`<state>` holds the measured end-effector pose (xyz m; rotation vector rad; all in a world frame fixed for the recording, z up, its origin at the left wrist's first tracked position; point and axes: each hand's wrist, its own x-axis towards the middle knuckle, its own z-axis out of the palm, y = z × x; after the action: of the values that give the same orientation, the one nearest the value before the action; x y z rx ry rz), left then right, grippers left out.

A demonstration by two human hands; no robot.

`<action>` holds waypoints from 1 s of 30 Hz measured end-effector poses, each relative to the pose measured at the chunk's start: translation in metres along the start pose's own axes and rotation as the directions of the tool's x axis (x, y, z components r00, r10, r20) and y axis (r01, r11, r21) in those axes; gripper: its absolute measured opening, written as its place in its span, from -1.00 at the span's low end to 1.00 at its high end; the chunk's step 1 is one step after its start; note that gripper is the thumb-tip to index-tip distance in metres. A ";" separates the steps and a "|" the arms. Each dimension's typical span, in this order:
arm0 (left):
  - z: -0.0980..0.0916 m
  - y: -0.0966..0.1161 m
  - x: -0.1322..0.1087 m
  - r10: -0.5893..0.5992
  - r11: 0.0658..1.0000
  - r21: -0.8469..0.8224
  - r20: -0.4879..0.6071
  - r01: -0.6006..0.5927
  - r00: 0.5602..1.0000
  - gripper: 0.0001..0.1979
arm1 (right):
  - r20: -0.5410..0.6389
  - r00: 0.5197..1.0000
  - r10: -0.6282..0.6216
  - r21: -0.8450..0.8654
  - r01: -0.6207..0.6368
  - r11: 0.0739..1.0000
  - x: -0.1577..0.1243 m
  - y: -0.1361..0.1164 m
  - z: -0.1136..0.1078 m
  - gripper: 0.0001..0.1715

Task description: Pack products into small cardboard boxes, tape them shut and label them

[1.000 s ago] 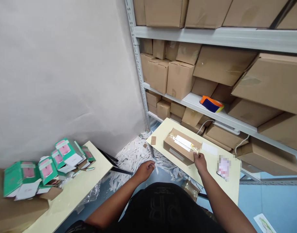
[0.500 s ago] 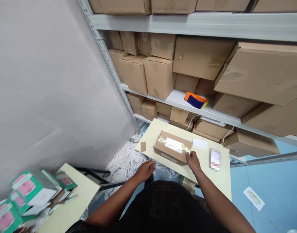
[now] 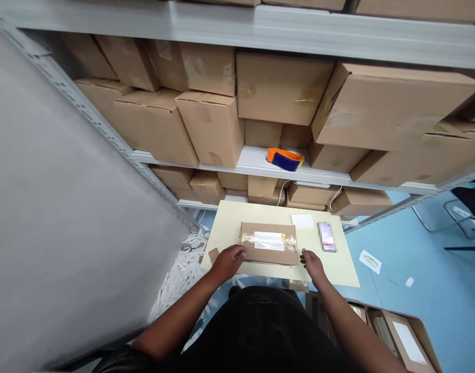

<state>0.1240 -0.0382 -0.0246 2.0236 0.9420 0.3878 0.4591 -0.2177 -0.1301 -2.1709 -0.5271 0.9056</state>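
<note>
A flat brown cardboard box [image 3: 269,249] lies on a small pale yellow table [image 3: 340,269]. Clear tape and a white label run across its top. My left hand [image 3: 228,261] is at the box's left near corner, fingers curled onto its edge. My right hand [image 3: 311,261] is at the right near corner, fingers bent against it. A white card [image 3: 302,221] and a small blurred item [image 3: 326,237] lie on the table just right of the box. A small cardboard scrap [image 3: 213,255] lies by my left hand.
A grey metal rack [image 3: 260,26] packed with brown cartons stands behind the table; an orange and blue tape dispenser [image 3: 284,158] rests on its shelf. White paper strips [image 3: 177,277] litter the blue floor at left. An open carton [image 3: 400,334] sits at lower right.
My view has swung right, so the box now sits square in front of me. My left hand has come up from the air onto the box's left end. The green packets have left the view.
</note>
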 end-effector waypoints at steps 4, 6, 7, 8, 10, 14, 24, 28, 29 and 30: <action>0.000 0.015 0.030 0.072 0.997 0.003 -0.008 -0.072 0.997 -0.75 | -0.004 1.000 0.007 -0.210 -0.008 0.978 0.015 0.010 -0.023 -0.65; 0.006 0.023 0.041 0.087 0.996 -0.001 -0.009 -0.087 0.996 -0.74 | -0.017 1.000 0.013 -0.243 -0.016 0.970 0.035 0.005 -0.034 -0.71; 0.010 0.026 0.046 0.089 0.996 -0.001 -0.014 -0.089 0.996 -0.74 | -0.024 1.000 0.015 -0.264 -0.021 0.964 0.047 0.000 -0.038 -0.73; 0.014 0.030 0.050 0.088 0.996 0.001 -0.019 -0.088 0.996 -0.74 | -0.032 0.999 0.019 -0.285 -0.027 0.958 0.061 -0.005 -0.042 -0.74; 0.023 0.036 0.056 0.090 0.996 0.014 -0.029 -0.089 0.996 -0.74 | -0.050 0.998 0.031 -0.328 -0.046 0.944 0.093 -0.016 -0.048 -0.74; 0.038 0.046 0.059 0.100 0.992 0.076 -0.037 -0.097 0.994 -0.75 | -0.089 0.993 0.073 -0.420 -0.104 0.902 0.156 -0.034 -0.051 -0.63; 0.056 0.057 0.047 0.012 0.991 0.133 -0.097 0.001 0.995 -0.78 | -0.074 0.985 0.153 -0.540 -0.169 0.824 0.227 -0.047 -0.044 -0.56; 0.060 0.059 0.053 0.014 0.992 0.128 -0.087 -0.003 0.996 -0.77 | -0.059 0.987 0.151 -0.548 -0.159 0.821 0.227 -0.042 -0.045 -0.53; 0.061 0.059 0.056 0.016 0.992 0.125 -0.083 -0.006 0.996 -0.77 | -0.058 0.988 0.146 -0.550 -0.154 0.821 0.227 -0.041 -0.046 -0.53; 0.062 0.059 0.059 0.016 0.993 0.122 -0.078 -0.006 0.997 -0.77 | -0.059 0.988 0.141 -0.551 -0.150 0.821 0.227 -0.040 -0.047 -0.53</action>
<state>0.2265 -0.0506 -0.0182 2.1379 1.0250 0.4279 0.6416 -0.0778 -0.1777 -2.7767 -0.6897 0.8907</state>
